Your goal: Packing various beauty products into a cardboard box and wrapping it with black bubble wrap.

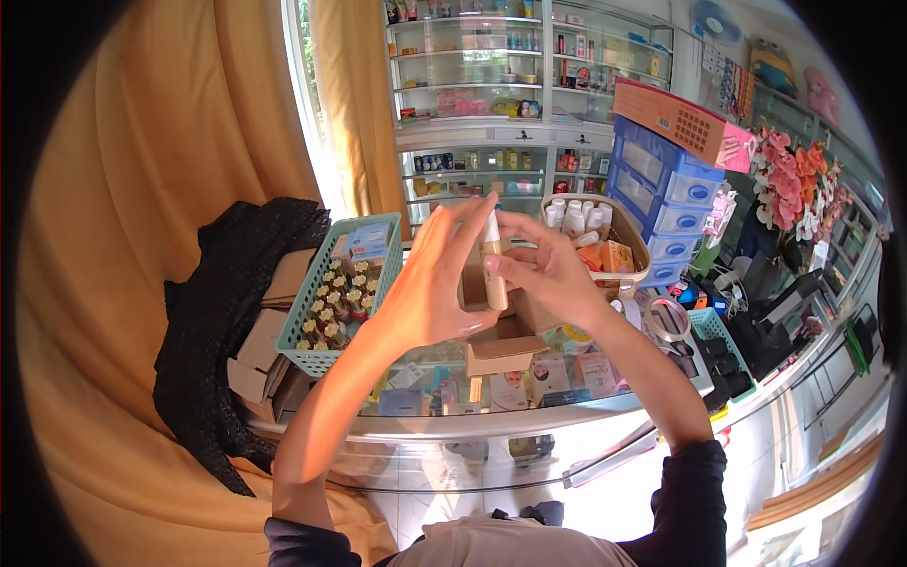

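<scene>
Between my two hands, a slim bottle of beige liquid cosmetic with a white cap stands nearly upright. My left hand spans it from cap to base, fingertips at the top and thumb at the bottom. The fingers and thumb of my right hand grip its side. Below and behind the hands, an open cardboard box rests on the glass counter, partly hidden by them. Left of my left hand is a green plastic basket with several bottles with gold flower-shaped caps and a blue box.
A beige basket of white bottles and orange boxes stands behind my right hand. Beyond it rises a blue drawer unit. Cardboard boxes and black lace cloth lie at left. A tape roll sits at right.
</scene>
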`<act>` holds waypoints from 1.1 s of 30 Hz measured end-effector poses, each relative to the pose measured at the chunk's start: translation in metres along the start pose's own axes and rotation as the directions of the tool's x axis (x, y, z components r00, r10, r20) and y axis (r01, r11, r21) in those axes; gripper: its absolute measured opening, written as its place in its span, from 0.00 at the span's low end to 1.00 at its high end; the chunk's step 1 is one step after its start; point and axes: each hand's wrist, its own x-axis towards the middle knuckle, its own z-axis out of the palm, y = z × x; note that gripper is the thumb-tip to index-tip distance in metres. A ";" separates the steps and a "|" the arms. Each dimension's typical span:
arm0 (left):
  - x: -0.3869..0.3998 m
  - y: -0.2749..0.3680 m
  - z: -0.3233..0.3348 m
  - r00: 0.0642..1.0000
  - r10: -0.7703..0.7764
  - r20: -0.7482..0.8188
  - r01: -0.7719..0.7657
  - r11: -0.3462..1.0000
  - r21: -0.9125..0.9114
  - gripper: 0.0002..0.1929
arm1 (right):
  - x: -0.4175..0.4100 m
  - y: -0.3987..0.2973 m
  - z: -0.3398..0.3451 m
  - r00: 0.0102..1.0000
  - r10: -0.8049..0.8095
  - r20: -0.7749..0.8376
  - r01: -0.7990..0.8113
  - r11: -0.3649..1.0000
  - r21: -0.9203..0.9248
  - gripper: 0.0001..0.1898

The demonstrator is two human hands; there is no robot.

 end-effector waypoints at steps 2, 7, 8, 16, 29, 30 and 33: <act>0.001 0.002 0.001 1.000 0.014 0.015 -0.013 0.999 -0.036 0.53 | -0.001 -0.001 -0.004 0.998 0.040 0.055 -0.045 0.994 0.099 0.27; -0.001 -0.002 0.000 0.999 0.041 -0.010 -0.042 0.997 -0.068 0.55 | -0.001 0.000 -0.005 0.970 0.151 0.191 -0.210 0.917 0.339 0.27; -0.002 -0.002 -0.001 0.999 0.040 -0.010 -0.041 0.997 -0.066 0.55 | 0.000 0.002 -0.004 0.970 0.150 0.193 -0.209 0.917 0.340 0.27; -0.004 -0.001 -0.001 1.000 0.008 -0.003 -0.009 0.977 -0.211 0.56 | -0.001 0.003 -0.005 0.962 0.185 0.201 -0.256 0.868 0.426 0.24; -0.021 -0.003 0.004 0.976 -0.180 0.125 0.199 0.967 -0.158 0.58 | 0.024 0.010 -0.017 0.983 0.177 0.040 -0.176 0.984 -0.039 0.21; -0.023 -0.006 0.004 0.950 -0.223 0.220 0.236 0.971 -0.037 0.58 | 0.028 0.012 -0.017 0.983 0.179 0.038 -0.177 0.983 -0.040 0.21; -0.028 -0.011 0.002 0.845 -0.365 0.390 0.344 0.931 0.124 0.61 | 0.039 0.017 -0.016 0.984 0.174 0.046 -0.142 0.908 -0.394 0.17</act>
